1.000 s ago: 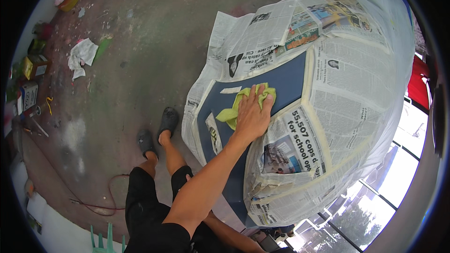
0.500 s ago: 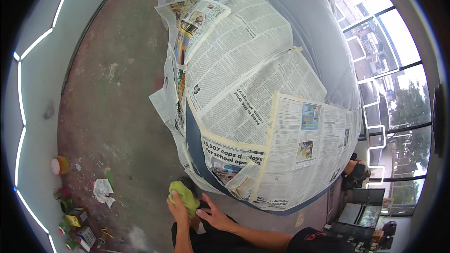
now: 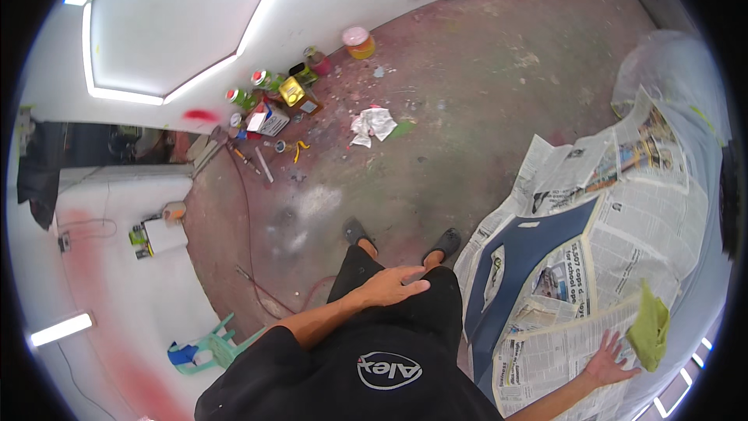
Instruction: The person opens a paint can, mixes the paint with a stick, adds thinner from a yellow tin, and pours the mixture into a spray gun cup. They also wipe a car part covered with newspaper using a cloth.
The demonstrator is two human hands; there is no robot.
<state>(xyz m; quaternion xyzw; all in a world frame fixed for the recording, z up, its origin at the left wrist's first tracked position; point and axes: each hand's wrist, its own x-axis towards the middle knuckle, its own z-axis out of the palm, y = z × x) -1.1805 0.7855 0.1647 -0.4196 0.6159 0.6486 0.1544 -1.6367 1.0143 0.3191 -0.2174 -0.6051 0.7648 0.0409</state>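
At lower right, cloth position: yellow-green cloth draped on the newspaper masking, just beside the right hand, up and to the outer side of its fingertips.
Right hand state: open, fingers spread, palm flat on the newspaper; gripping nothing, cloth at most brushing the fingertips, contact not certain.
Left hand state: left hand laid flat on the black shorts at the thigh, fingers together, empty.
Nearer hand: right, by far; left well apart from the cloth, across the body.
Cloth long axis: roughly up-down in view, folded, hanging slightly over the paper edge.
Exposed surface: dark blue panel between paper sheets, to the inner side of the cloth, between both hands.
Surroundings: paint cans and crumpled rag far off on the floor.
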